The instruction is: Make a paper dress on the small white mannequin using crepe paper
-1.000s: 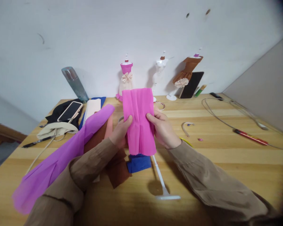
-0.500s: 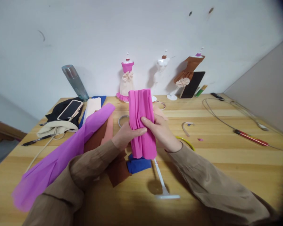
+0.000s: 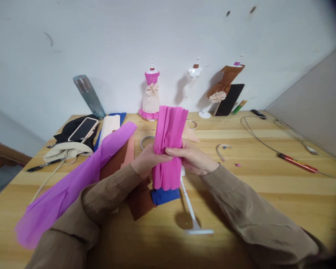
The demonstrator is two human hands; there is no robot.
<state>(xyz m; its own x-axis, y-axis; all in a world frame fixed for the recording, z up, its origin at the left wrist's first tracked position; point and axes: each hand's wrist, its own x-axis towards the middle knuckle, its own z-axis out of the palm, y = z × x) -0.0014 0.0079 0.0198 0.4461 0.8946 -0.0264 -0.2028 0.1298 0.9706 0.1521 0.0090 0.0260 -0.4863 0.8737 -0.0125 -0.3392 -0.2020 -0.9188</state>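
Note:
A pleated piece of pink crepe paper (image 3: 168, 172) stands upright between my hands above the table. My left hand (image 3: 149, 160) is closed on its left edge, thumb across the front. From the right, my right hand (image 3: 194, 157) pinches the same paper near mid-height, thumb over the folds; the other fingers go behind it and are hidden. Below and behind the paper, a white mannequin stand (image 3: 192, 213) lies tilted on the table, its upper part mostly covered. A folded blue piece (image 3: 165, 195) and a brown piece (image 3: 140, 201) lie just under my left hand.
A long purple sheet (image 3: 72, 183) runs along the left. Farther left are a phone (image 3: 84, 129), a pen (image 3: 46, 164) and a leaning spray bottle (image 3: 89, 97). Along the wall stand a pink-dressed mannequin (image 3: 151, 93), a bare one (image 3: 193, 76) and a brown-dressed one (image 3: 226, 80). A red-handled corded tool (image 3: 296, 163) lies right.
The pink paper's top has tilted right and its folds are gathered closer at the middle. My right hand has dropped slightly, its thumb now lying more level across the paper.

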